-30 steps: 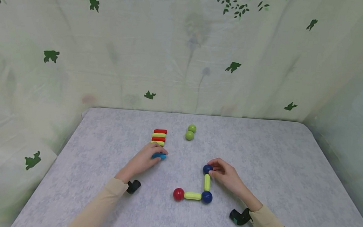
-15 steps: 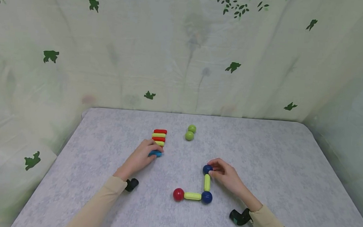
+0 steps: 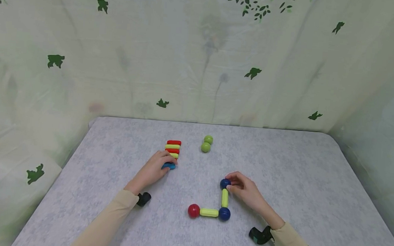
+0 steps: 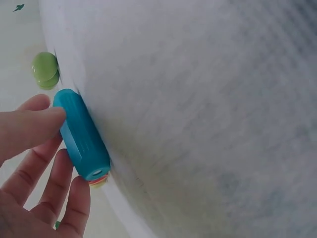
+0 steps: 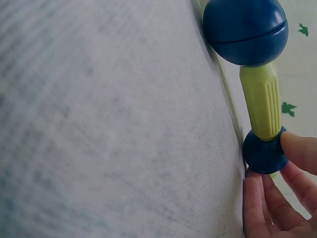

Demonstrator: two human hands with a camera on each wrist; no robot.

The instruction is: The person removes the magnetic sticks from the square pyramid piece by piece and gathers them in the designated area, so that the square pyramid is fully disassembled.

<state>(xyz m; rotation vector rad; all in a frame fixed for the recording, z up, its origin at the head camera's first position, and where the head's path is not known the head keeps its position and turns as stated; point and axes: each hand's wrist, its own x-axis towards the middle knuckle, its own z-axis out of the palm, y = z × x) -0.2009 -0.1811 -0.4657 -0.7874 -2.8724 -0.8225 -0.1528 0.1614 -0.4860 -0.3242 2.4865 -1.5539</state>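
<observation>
My left hand (image 3: pixel 153 170) holds a blue rod (image 3: pixel 168 166) low at the table, just in front of the row of coloured rods. In the left wrist view, the thumb lies on one side of this blue rod (image 4: pixel 83 136) and fingers on the other. With thumb and fingertips, my right hand (image 3: pixel 246 190) pinches a dark blue ball (image 3: pixel 224 183). That ball touches a yellow-green rod (image 3: pixel 225 198), which runs to a second dark blue ball (image 3: pixel 224 214). From there another yellow-green rod (image 3: pixel 209 212) leads left to a red ball (image 3: pixel 193 211), making an L.
Beyond the left hand lies a row of red and yellow-green rods (image 3: pixel 173 147), its near end partly hidden by the fingers. Two green balls (image 3: pixel 206 147) sit right of the row. A patterned curtain (image 3: pixel 201 62) hangs behind the grey table (image 3: pixel 303 176).
My left hand has shifted slightly left and away from me with the blue rod, bringing it close to the row, then stayed there. The right hand and the L have kept still.
</observation>
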